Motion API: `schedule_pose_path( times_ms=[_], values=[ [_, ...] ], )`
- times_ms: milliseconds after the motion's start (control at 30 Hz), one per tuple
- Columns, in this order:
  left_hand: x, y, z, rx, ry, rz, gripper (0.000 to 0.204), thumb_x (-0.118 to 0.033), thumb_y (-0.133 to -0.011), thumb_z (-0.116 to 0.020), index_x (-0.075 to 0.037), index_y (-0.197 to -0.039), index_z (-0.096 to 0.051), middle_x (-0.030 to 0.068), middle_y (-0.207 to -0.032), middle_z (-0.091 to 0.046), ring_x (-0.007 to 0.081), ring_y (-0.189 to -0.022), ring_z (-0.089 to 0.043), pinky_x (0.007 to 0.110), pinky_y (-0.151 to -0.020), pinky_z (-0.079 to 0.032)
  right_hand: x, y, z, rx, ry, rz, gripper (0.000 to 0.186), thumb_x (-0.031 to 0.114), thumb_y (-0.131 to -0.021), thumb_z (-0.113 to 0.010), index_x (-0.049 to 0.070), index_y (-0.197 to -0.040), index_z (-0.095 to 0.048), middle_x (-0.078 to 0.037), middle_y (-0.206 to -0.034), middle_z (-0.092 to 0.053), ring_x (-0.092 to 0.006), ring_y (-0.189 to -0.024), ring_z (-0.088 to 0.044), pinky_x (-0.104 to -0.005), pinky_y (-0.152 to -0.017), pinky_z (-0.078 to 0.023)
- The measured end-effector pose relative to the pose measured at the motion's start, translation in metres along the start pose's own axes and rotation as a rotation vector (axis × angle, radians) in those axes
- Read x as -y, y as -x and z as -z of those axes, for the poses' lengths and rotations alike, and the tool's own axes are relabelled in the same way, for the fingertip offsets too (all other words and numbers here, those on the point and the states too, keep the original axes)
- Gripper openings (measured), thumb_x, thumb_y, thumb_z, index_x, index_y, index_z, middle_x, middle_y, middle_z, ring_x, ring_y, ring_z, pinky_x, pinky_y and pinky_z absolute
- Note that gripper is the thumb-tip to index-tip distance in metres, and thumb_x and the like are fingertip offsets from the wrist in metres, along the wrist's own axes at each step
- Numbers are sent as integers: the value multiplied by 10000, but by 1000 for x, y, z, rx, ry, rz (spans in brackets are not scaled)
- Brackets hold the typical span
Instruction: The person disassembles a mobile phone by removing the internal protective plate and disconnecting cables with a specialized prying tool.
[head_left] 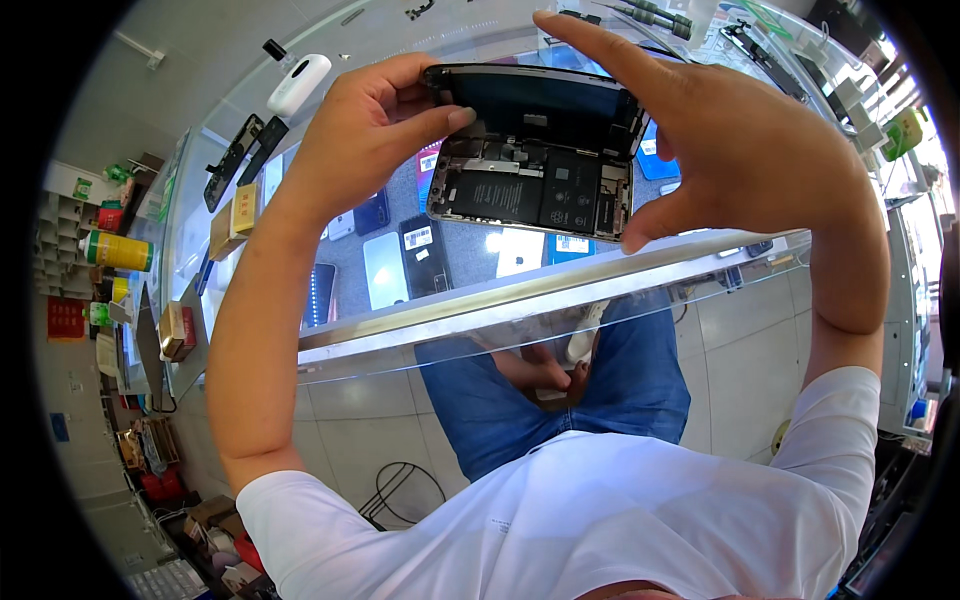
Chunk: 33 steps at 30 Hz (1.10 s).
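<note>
White plastic marks an oval device (300,82) in the upper left of the frame, with dark phone parts (233,165) lower to its left and a small yellow box (233,222) below those, beside the left forearm. Left of centre, the left hand (362,122) has its thumb and other fingers clamped on the left end of a screen assembly (540,98), tilted up and back from the opened phone body (530,190) at upper centre. Opening looks done: the black battery (497,193) sits exposed in its bay. Neither full separation nor closing appears done, and any cable between the halves is too small to make out. Farther right, the right hand (750,150) has its thumb at the body's lower right corner, its forefinger stretched apart above the screen; whether these fingers grip anything, I cannot tell. Across the tabletop (490,42), room seems tight at the left, by the box and parts; bare glass shows above the screen; a metal front rail (450,318) crosses below the body; at upper right, a screwdriver (655,17) narrows the space.
</note>
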<state>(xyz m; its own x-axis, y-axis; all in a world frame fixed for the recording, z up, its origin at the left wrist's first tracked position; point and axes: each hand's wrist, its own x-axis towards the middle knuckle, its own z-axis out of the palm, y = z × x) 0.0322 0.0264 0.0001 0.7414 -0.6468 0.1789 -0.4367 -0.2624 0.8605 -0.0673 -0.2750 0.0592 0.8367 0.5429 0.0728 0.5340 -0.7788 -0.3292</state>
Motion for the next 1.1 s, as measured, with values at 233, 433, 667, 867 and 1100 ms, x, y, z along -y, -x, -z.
schedule_pose_path(
  times_ms=[233, 433, 667, 867, 1100],
  values=[
    [-7, 5, 12, 67, 31, 66, 329, -146, -925, -836, -24, -1193, -691, 8, -1050, -731, 79, -971, -669, 245, -878, -533, -9, 2, -21, -268, 257, 139, 1219, 269, -700, -970, 167, -1676, -248, -274, -1117, -740, -420, -977, -753, -461, -828, -597],
    [-11, 9, 21, 44, 12, 120, 307, -104, -924, -818, -8, -1181, -680, -8, -1000, -704, 54, -913, -640, 230, -805, -518, 18, -25, -17, -105, 377, -280, 290, 205, -916, -813, 11, -1083, -679, -132, -850, -747, -194, -827, -734, -318, -743, -583],
    [-12, 8, 27, 40, 3, 170, 315, -70, -918, -781, 14, -1207, -688, 23, -1018, -727, 82, -874, -669, 258, -823, -562, -29, -26, -18, -135, 255, -69, 953, 312, -848, -895, 180, -1639, -380, -193, -1019, -765, -294, -797, -765, -388, -718, -630],
    [-8, 5, 25, 45, 62, 184, 348, -98, -910, -817, 2, -1207, -667, -5, -1015, -701, 51, -900, -639, 235, -811, -532, -72, -38, 18, -82, -53, -19, 391, 170, -961, -789, 68, -1326, -695, -103, -904, -738, -139, -727, -716, -288, -695, -611],
    [-10, 9, 28, 45, 44, 228, 388, -120, -921, -812, 13, -1253, -660, -5, -1016, -696, 45, -899, -624, 226, -819, -525, -63, -43, 43, -146, -132, -47, 283, 273, -970, -758, -8, -945, -762, -123, -769, -719, -203, -705, -704, -340, -658, -574]
  ],
)
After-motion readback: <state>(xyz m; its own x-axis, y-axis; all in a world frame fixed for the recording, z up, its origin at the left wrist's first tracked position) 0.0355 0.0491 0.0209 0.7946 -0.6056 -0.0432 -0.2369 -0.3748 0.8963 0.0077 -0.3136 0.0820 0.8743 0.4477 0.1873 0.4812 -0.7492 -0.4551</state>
